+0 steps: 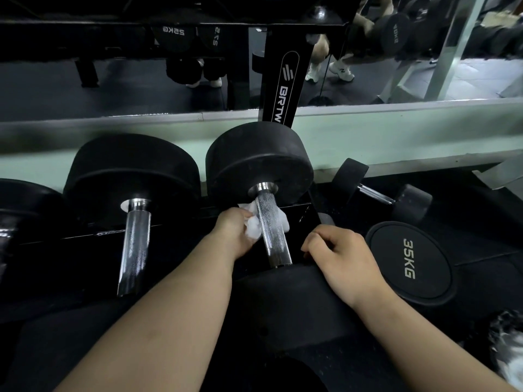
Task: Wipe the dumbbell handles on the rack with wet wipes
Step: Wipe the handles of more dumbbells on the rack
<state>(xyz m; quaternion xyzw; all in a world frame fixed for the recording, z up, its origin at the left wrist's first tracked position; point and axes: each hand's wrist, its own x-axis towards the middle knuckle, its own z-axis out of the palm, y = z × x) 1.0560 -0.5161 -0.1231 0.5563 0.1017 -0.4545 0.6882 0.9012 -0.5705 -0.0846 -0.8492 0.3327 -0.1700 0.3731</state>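
The left hand [235, 233], forearm stretched forward, grips a crumpled wet wipe [253, 232] against the racked dumbbell's knurled chrome handle [273, 233], while the right hand [343, 258], fingers curled round nothing, rests on the dumbbell's near head [283, 295].

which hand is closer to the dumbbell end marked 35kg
Right. The right hand sits curled on the near dumbbell head, just left of the 35KG end. The left hand is farther left, across the handle, gripping the wet wipe.

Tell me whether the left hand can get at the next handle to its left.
Likely yes: the left hand, gripping the wipe, has only open space between it and that bare handle.
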